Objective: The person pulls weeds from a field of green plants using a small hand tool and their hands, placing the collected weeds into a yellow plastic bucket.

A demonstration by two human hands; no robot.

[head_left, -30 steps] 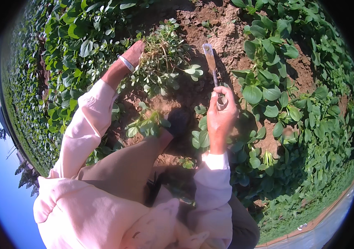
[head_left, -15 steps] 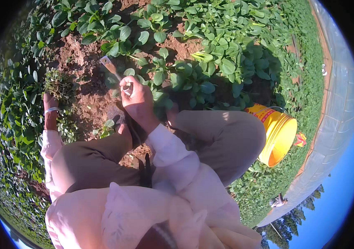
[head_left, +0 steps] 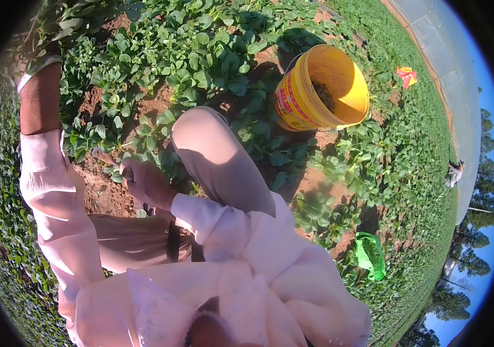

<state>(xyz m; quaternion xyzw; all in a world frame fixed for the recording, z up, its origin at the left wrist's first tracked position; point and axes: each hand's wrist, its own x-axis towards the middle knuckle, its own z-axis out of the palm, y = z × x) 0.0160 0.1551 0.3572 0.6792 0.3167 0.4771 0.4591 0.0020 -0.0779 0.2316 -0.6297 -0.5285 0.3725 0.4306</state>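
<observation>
My left hand [head_left: 34, 51] is stretched out to the far left, a white band round its wrist. Leafy stems of a clump of plants [head_left: 56, 26] stick out beyond it, dark and blurred, and its fingers are mostly hidden by them. In front of my knees, my right hand [head_left: 146, 184] is closed round the handle of a small hand trowel [head_left: 103, 155]. The trowel's soil-stained blade points left, low over leaves and bare reddish soil [head_left: 105, 194].
A yellow bucket [head_left: 293, 101] with dark plant matter inside leans beyond my bent knee. Leafy green crops [head_left: 201, 52] surround me. A green bag [head_left: 369, 257] and a red-yellow packet [head_left: 406, 76] lie at right. Farther off are another person [head_left: 454, 172] and plastic sheeting [head_left: 441, 34].
My view has swung to the right, bringing more of the bucket and the green bag into sight. My left arm has reached farther out with the plants; my right hand still grips the trowel.
</observation>
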